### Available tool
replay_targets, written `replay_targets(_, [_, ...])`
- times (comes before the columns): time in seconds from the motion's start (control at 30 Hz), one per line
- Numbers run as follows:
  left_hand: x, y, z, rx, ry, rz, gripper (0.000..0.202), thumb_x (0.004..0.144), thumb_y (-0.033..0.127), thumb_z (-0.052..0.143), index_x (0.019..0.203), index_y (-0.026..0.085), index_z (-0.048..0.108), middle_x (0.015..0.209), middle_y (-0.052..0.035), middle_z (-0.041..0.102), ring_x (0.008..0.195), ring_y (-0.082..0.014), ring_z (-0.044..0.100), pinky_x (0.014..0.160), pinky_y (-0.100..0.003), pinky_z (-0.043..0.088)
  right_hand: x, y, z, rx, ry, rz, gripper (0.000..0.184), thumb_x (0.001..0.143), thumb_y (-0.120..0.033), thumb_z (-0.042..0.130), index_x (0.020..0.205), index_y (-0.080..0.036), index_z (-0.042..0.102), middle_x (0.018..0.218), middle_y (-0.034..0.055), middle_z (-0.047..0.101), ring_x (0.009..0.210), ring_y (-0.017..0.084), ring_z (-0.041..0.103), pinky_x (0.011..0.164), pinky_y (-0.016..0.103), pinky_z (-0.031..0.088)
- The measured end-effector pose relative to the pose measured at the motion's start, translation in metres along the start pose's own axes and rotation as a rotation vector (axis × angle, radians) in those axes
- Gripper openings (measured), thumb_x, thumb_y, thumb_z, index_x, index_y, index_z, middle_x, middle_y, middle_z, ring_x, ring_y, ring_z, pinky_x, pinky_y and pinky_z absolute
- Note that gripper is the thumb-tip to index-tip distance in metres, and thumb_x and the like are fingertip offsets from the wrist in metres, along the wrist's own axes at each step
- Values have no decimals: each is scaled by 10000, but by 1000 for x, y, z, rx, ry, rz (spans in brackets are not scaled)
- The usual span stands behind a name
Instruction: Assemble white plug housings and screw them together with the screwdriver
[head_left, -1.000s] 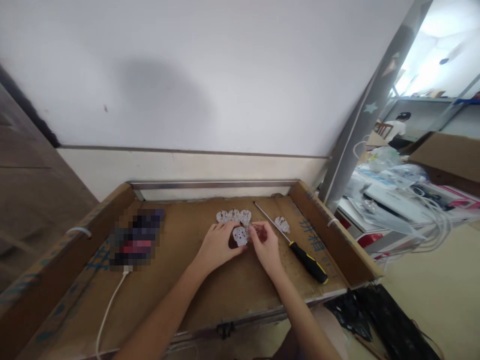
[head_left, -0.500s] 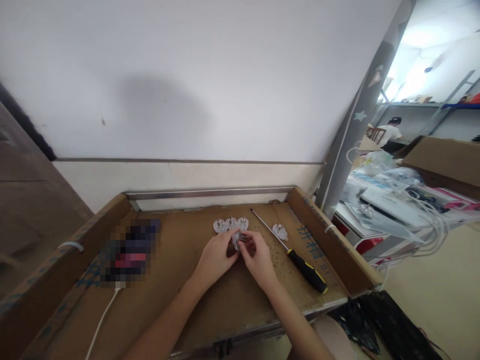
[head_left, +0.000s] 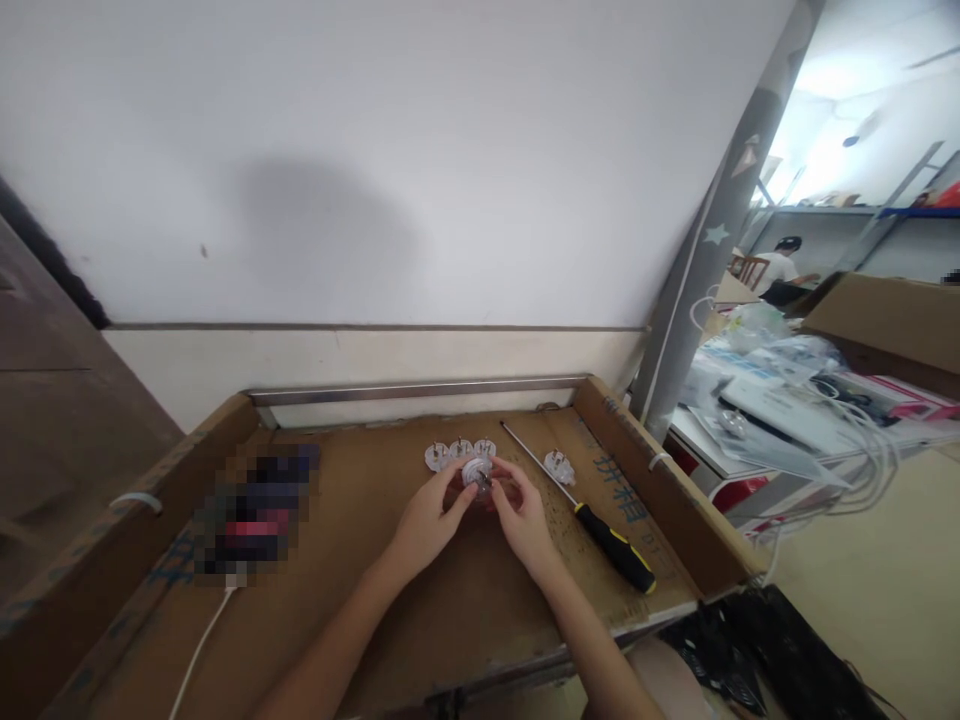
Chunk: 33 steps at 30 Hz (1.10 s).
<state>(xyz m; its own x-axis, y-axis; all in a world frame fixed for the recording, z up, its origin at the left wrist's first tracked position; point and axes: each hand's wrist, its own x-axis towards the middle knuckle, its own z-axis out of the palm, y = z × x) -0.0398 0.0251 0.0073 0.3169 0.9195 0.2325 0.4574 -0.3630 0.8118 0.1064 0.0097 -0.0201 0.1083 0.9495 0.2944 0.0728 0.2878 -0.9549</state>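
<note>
A clear plastic plug (head_left: 477,474) with metal prongs is held over the cardboard-covered bench. My left hand (head_left: 437,510) grips it from the left, thumb and fingers at its rim. From the other side, the fingers of my right hand (head_left: 517,505) close on it near the prongs. Just beyond my hands, clear plugs (head_left: 437,456) stand in a row with their prongs up. Another clear plug (head_left: 559,467) lies apart on the right. Beside it is a screwdriver (head_left: 615,545) with a black and yellow handle, its shaft pointing away to the left.
A blurred-out dark object (head_left: 255,515) with a white cable (head_left: 199,640) lies at the left. Cardboard walls (head_left: 667,480) edge the bench, and a white wall (head_left: 450,180) rises behind it. At right, a cluttered table (head_left: 780,400) holds bags and cables; a person (head_left: 780,265) sits beyond.
The plug has been turned between my fingers, so its round face and prongs now show more toward me. My hands stay in nearly the same place; the view has shifted slightly.
</note>
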Motion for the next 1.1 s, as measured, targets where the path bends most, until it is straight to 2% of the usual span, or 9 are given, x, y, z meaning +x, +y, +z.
replay_targets(0.07, [0,0,-1,-10,-23,20,385,879,371,441,1223,209,503,1151,-74,625,930,-196,621,879,-334,469,2,1,-2,17,-11,42,360,837,-393,469,1116,-186,560,1001,95,602,630,114,592,472,232,497])
replay_targets(0.13, [0,2,-1,-34,-37,27,394,876,380,438,1224,208,508,1195,-78,604,973,-202,608,912,-346,456,3,-1,-3,19,-12,62,362,815,-433,502,1056,-178,593,980,94,613,611,113,577,437,220,466])
replay_targets(0.33, [4,0,0,-179,-2,-30,401,843,447,455,1133,187,552,1057,-78,658,943,-208,617,870,-355,486,1,-10,-4,30,1,44,343,795,-431,548,1017,-175,597,914,68,649,687,126,598,637,259,519])
replay_targets(0.6, [6,2,-3,-170,-4,-14,384,830,465,466,1072,191,584,1069,-70,660,936,-194,623,864,-346,495,1,-15,-5,27,-35,-2,282,792,-401,553,976,-189,582,824,40,662,659,131,610,620,263,519])
replay_targets(0.73, [4,5,-7,-161,13,13,329,850,434,456,996,182,610,1018,-59,675,923,-186,627,854,-321,496,-1,-16,-4,9,-56,-23,285,803,-402,541,992,-191,580,859,49,665,741,141,623,685,274,522])
replay_targets(0.87, [3,4,-2,-27,75,35,318,872,415,435,1002,186,613,994,-51,681,895,-185,633,835,-310,496,-2,-15,-4,-23,-82,-23,279,817,-408,524,977,-188,579,848,45,664,731,137,624,677,266,518])
replay_targets(0.97, [2,8,2,77,81,70,330,903,395,382,1049,188,592,1025,-56,673,914,-185,628,831,-308,496,-3,-16,-5,-52,-85,-37,271,821,-397,521,982,-186,579,907,47,667,787,133,627,720,256,511])
replay_targets(1.03, [-5,13,-6,204,86,120,331,909,393,373,1091,207,578,1074,-53,660,970,-194,612,865,-324,482,-3,-17,-6,-83,-70,-47,259,821,-386,523,967,-182,589,880,42,664,755,127,617,692,242,503])
replay_targets(1.1, [-25,15,-27,415,153,173,336,885,413,424,1143,248,562,1131,-41,638,1053,-226,574,935,-375,438,-3,-18,-6,-121,-23,-52,254,829,-381,511,951,-174,592,814,38,649,685,119,592,627,231,485])
